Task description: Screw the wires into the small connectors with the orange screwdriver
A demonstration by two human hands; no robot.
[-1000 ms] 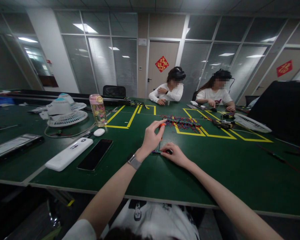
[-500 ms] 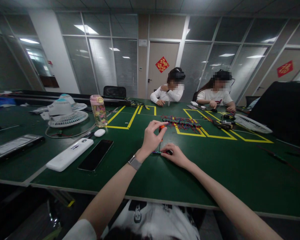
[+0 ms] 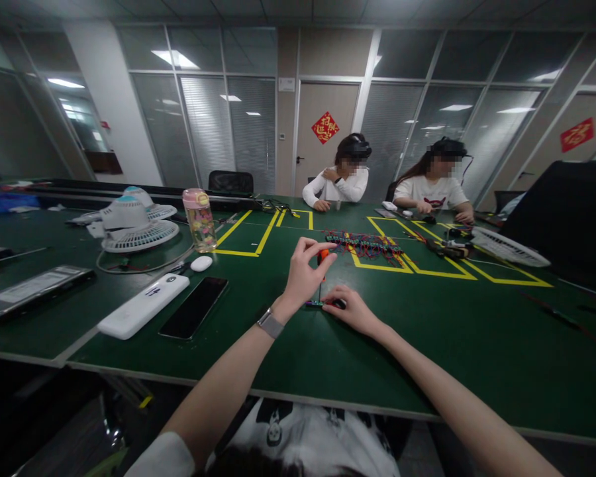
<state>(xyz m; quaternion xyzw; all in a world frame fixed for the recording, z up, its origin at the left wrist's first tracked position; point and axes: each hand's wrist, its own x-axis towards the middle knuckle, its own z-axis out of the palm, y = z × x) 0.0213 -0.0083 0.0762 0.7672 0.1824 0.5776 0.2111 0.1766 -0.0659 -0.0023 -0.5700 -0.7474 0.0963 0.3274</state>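
Observation:
My left hand (image 3: pixel 306 268), with a watch on the wrist, pinches the orange handle of a screwdriver (image 3: pixel 324 254). Its thin shaft stands upright, the tip down at a small green circuit board (image 3: pixel 314 303) on the table. My right hand (image 3: pixel 350 310) lies low on the tabletop, fingers closed on the board's right end, where a small dark round part (image 3: pixel 339 304) shows beside the fingertips. How the tip meets the board is too small to make out. Just beyond my hands lies a row of circuit boards with red and blue wires (image 3: pixel 365 245).
On the left lie a black phone (image 3: pixel 193 308), a white power bank (image 3: pixel 144 307), a white earbud case (image 3: pixel 201 264), a drink bottle (image 3: pixel 199 222) and a white fan (image 3: pixel 139 235). Two people sit across the green table (image 3: pixel 427 344). A black screen (image 3: pixel 566 225) stands at right.
My hands, the screwdriver and the board hold nearly the same pose. The whole view has shifted slightly, so everything sits a little further right.

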